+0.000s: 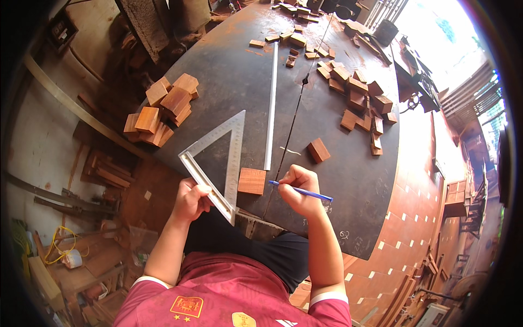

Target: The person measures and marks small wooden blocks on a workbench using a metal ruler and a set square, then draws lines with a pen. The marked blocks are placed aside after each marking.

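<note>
My left hand [192, 198] is closed on the thick edge of a grey triangular set square [235, 150], which is tilted over the near edge of the dark table. A blue pen [310, 193] is pinched in my right hand [299, 189], its tip pointing left toward a reddish-brown wooden block [252, 181]. That block sits between my two hands, close to the table's front edge. Beyond it lies a long, thin, pale strip [271, 109], pointing away from me. Another wooden block [318, 150] rests just beyond my right hand.
The dark table [229, 76] has a narrow seam running away from me. A pile of wooden blocks [177, 102] stands at its left edge. More blocks [357, 98] are heaped at the right, and smaller pieces [297, 39] are scattered at the far end.
</note>
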Available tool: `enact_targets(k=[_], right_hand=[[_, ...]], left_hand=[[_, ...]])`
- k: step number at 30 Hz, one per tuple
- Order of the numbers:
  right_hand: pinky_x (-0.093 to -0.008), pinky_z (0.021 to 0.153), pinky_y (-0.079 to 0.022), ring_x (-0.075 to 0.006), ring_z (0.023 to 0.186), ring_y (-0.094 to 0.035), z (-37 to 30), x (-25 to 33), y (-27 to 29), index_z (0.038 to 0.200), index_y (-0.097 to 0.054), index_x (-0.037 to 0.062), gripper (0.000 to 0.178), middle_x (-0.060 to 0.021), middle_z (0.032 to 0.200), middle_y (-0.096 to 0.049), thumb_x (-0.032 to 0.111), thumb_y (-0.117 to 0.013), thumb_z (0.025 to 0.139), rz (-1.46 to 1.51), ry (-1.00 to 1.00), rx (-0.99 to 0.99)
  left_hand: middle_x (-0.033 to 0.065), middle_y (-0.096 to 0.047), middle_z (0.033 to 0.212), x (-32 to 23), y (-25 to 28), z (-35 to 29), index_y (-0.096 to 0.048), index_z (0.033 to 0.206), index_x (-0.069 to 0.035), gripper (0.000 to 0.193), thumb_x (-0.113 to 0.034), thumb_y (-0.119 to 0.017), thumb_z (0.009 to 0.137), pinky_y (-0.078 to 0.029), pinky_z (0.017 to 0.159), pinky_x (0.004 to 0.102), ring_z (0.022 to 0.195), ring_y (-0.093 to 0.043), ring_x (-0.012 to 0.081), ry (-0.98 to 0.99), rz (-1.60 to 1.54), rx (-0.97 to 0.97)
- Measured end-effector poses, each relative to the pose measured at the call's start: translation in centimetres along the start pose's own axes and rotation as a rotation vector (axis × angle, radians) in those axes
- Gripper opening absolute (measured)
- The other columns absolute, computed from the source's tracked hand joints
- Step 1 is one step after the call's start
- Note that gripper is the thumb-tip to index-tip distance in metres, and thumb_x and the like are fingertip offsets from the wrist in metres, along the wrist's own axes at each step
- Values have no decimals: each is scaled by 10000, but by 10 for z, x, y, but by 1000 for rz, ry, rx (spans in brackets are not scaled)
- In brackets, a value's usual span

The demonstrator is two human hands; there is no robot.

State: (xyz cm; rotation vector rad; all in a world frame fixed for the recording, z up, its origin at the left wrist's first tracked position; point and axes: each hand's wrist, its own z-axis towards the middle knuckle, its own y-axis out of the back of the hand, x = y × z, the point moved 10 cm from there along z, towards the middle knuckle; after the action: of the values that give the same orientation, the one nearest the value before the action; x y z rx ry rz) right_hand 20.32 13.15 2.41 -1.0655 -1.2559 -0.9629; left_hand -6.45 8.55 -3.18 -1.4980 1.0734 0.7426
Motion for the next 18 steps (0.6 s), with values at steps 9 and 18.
enact_targets(k=[9,18], right_hand=[[-226,497,-390,-25,586,-505,3,-2,14,743,-548,11,124,6,674,-570,-24,-648,806,-40,42,-103],[-221,481,-398,-34,557,-526,3,3,14,789,-589,22,85,15,651,-578,13,-655,841,6,45,-113]], left_hand=[[116,-702,670,-16,29,20,-711,822,59,224,-144,-636,880,-454,424,233,479,-618,118,190,474,-52],[123,-651,568,-83,0,6,-623,663,23,337,-198,-792,853,-518,510,320,527,-670,160,-14,1145,-379]])
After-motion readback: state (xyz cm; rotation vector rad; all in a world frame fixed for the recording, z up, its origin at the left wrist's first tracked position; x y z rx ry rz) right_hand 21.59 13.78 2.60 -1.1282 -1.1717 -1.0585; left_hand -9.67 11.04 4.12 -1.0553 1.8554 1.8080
